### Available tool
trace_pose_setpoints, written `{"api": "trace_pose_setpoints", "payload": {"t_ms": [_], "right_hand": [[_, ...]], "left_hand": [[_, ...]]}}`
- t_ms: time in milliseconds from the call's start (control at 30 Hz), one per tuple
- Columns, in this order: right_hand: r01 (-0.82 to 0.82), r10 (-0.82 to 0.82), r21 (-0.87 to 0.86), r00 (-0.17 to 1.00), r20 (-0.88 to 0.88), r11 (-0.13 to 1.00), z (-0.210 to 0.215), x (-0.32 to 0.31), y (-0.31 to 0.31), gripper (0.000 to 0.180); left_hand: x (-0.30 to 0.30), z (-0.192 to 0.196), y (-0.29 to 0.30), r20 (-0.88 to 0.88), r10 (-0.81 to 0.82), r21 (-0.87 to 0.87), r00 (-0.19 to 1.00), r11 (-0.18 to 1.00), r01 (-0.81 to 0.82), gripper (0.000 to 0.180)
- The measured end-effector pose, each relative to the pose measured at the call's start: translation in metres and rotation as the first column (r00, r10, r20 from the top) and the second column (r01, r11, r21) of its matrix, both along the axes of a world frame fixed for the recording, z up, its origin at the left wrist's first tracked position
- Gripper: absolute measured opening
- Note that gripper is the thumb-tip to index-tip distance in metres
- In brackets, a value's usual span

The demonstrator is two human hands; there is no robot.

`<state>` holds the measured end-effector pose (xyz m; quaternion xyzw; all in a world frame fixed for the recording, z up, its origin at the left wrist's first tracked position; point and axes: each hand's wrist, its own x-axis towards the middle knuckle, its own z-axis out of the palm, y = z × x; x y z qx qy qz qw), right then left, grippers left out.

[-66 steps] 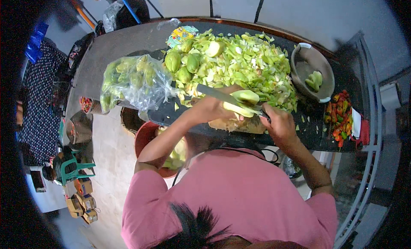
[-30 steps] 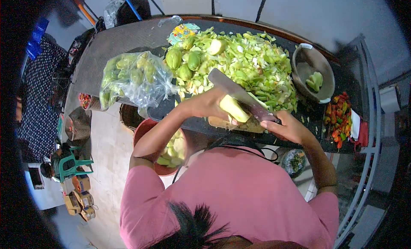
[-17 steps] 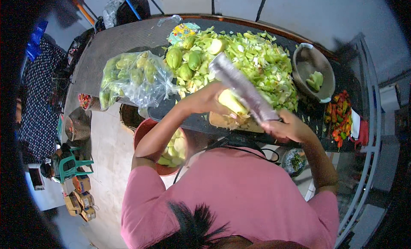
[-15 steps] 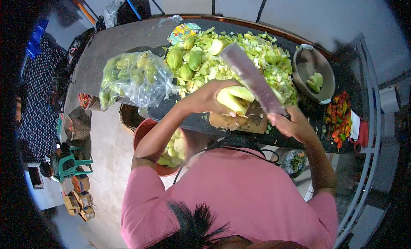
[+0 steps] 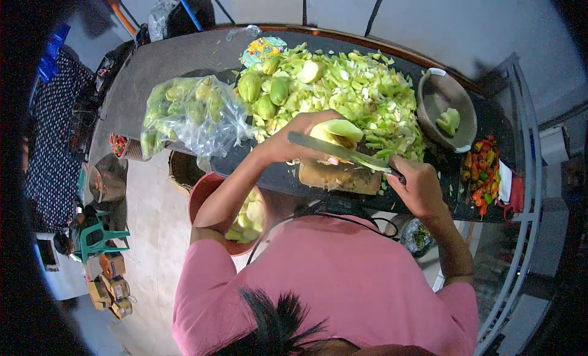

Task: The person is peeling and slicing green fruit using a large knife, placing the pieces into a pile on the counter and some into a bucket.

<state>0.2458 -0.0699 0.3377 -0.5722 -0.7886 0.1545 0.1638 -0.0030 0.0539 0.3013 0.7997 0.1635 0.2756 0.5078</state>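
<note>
left hand [image 5: 288, 144] gripping pale green fruit [image 5: 335, 133] over wooden block [image 5: 340, 176] | right hand [image 5: 416, 184] clasping knife [image 5: 340, 151], blade lying crosswise against fruit's underside

1. The knife [image 5: 343, 152], raised with its blade pointing up and away half a second earlier, now lies nearly level across the peeled green fruit [image 5: 337, 132].
2. The right hand [image 5: 416, 185] sits lower and further right than before, its grip closed on the handle.
3. The left hand [image 5: 294, 141] has turned the fruit, its pale cut face now showing above the blade.
</note>
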Motion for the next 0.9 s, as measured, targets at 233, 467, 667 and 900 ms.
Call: {"api": "trace_pose_setpoints", "payload": {"t_ms": [233,467,667,900], "right_hand": [[0.036,-0.035,-0.038,0.999,0.022,0.999,-0.006,-0.003,0.006,0.019],[-0.026,0.027,-0.034,0.999,0.037,0.999,0.01,-0.006,0.0,0.023],[-0.008,0.008,-0.035,1.0,0.001,0.999,0.001,-0.008,-0.002,0.023],[0.081,-0.088,0.079,0.991,0.1,0.994,-0.026,-0.014,0.011,0.022]], "left_hand": [[0.002,-0.007,-0.008,0.046,0.008,0.028,0.999,1.0,-0.009,0.053],[-0.005,0.0,-0.003,0.063,0.037,-0.054,0.997,0.998,-0.033,0.054],[-0.008,-0.006,-0.001,0.026,-0.023,0.089,0.999,0.996,0.02,0.057],[-0.007,-0.023,-0.014,0.041,0.187,0.017,0.982,0.982,-0.188,0.058]]}}
